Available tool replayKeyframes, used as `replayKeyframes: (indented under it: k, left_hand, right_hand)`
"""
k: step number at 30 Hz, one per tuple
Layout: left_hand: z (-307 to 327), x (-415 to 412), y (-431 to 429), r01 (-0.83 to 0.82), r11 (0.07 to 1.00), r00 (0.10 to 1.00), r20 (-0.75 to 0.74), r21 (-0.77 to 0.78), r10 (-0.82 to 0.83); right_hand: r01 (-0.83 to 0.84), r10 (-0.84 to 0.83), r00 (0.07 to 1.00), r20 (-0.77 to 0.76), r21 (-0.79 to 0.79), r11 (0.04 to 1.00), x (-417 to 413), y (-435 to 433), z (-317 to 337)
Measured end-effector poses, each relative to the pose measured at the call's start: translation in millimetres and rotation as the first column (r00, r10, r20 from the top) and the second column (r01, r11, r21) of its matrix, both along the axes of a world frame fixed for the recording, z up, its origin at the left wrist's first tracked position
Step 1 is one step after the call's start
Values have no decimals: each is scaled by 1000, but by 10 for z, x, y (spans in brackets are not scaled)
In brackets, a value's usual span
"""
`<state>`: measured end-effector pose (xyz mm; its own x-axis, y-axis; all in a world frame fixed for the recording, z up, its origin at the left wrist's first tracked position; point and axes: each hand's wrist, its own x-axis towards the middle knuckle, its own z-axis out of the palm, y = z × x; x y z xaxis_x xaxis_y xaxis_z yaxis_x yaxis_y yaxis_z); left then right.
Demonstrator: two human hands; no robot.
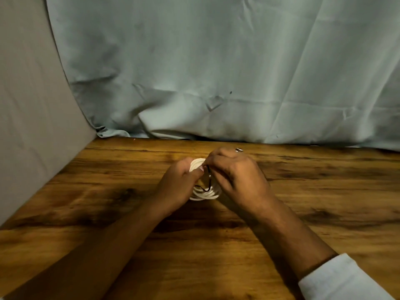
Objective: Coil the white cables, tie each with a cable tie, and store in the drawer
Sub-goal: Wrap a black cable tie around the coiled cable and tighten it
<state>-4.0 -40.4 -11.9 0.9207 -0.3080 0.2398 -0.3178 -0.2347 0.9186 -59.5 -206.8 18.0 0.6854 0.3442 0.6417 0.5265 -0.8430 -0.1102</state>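
A coiled white cable [205, 194] sits between my two hands just above the wooden table [108, 191]. My left hand [177, 185] grips the coil's left side, its thumb pressed on the top strands. My right hand [236, 176] covers the coil's right side and pinches a thin black cable tie [208, 178] that runs down across the loops. Most of the coil is hidden behind my fingers. No drawer is in view.
A pale blue-green cloth [216, 72] hangs behind the table and bunches along its back edge. A grey panel [28, 105] closes off the left side. A ring [239, 150] is on my right hand, and a white sleeve [337, 278] covers that forearm.
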Motion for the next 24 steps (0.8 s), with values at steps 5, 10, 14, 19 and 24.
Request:
replayKeyframes:
  k: [5, 10, 14, 19, 24]
  left_hand:
    - [-13, -80, -40, -6, 969, 945, 318, 247, -75]
    - [-34, -125, -62, -109, 934, 849, 520, 339, -90]
    - [-7, -139, -37, -236, 903, 767, 639, 360, -54]
    - [55, -224, -53, -242, 884, 687, 714, 400, -135]
    - [4, -182, -40, -110, 899, 739, 639, 423, -211]
  right_hand:
    - [-7, 7, 1000, -2, 121, 993, -10, -55, 16]
    - [83, 89, 972, -218, 673, 735, 46, 29, -15]
    - [199, 371, 862, -346, 904, 379, 69, 51, 73]
    - [475, 494, 683, -538, 841, 259, 147, -169, 20]
    - [555, 576, 577, -579, 795, 243, 144, -245, -40]
